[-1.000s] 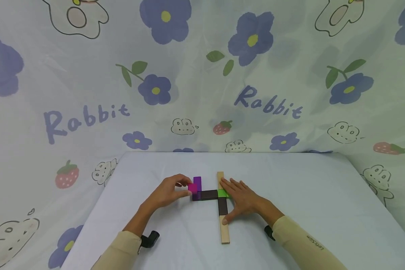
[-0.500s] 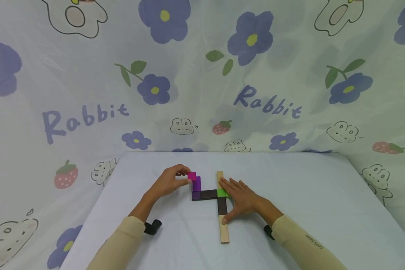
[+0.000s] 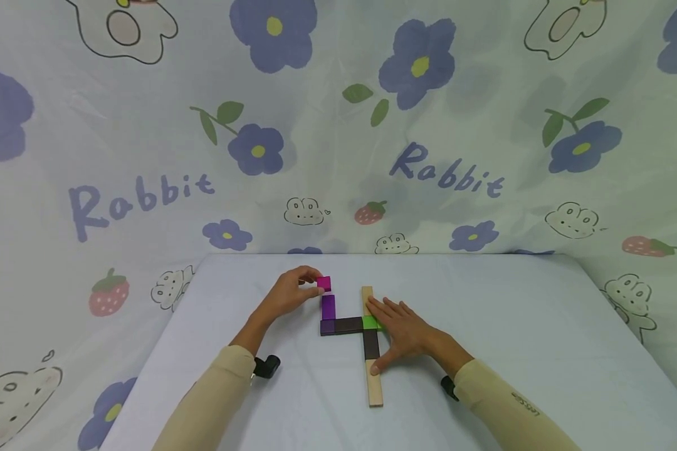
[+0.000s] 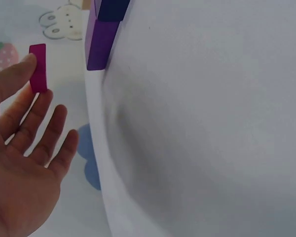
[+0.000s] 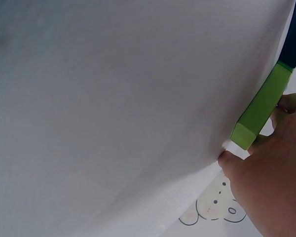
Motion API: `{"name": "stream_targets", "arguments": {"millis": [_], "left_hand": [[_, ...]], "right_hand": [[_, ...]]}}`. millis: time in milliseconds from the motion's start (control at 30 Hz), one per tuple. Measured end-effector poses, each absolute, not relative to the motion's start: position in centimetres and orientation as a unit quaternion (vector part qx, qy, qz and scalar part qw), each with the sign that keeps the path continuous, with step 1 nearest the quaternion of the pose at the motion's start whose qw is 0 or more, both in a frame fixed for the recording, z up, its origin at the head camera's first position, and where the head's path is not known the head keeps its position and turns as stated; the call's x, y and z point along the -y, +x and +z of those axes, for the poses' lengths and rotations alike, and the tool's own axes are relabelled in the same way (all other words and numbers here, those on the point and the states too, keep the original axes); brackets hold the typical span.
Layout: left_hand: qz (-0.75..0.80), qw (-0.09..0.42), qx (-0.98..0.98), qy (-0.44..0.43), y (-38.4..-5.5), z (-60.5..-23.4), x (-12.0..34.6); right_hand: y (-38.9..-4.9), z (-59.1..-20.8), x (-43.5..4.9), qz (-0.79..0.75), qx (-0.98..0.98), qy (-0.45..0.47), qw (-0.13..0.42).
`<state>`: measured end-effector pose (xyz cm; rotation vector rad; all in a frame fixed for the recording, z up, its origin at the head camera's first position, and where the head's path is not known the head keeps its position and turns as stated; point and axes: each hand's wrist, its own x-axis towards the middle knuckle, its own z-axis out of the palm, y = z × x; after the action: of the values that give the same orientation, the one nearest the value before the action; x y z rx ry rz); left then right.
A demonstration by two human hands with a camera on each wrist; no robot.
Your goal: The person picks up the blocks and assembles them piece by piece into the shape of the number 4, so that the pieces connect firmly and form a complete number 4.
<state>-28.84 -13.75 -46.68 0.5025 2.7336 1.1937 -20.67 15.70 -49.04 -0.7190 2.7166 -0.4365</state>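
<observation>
My left hand pinches a small magenta block between thumb and fingers, and the left wrist view shows that block at the thumb's tip. Just beyond the far end of a purple block, the magenta one is held apart from it. The purple block meets a dark block, which leads right to a green block. My right hand lies with fingers spread over the green block, partly covering it. Its thumb rests on a pale wooden block, its fingertips by another wooden block.
A second dark block lies between the green block and the nearer wooden one. Everything lies flat on a white-covered table. A patterned cloth hangs behind the far edge. Black wrist devices sit at the sleeves.
My left hand has moved the magenta block away from me, from over the purple block's near end to beyond its far end. The right hand has stayed in place.
</observation>
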Motion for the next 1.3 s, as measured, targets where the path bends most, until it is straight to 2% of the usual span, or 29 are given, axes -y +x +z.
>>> {"name": "stream_targets", "arguments": {"millis": [567,1300], "left_hand": [[0.385,0.078,-0.905,0.162,-30.0,-47.2,12.7],[0.376,0.071,-0.912,0.149,-30.4,-48.5,12.3]], "right_hand": [[-20.7,-49.2,-15.7,-0.153,-0.943,-0.252,0.153],[-20.7,-49.1,-15.9,-0.151,-0.943,-0.255,0.151]]}}
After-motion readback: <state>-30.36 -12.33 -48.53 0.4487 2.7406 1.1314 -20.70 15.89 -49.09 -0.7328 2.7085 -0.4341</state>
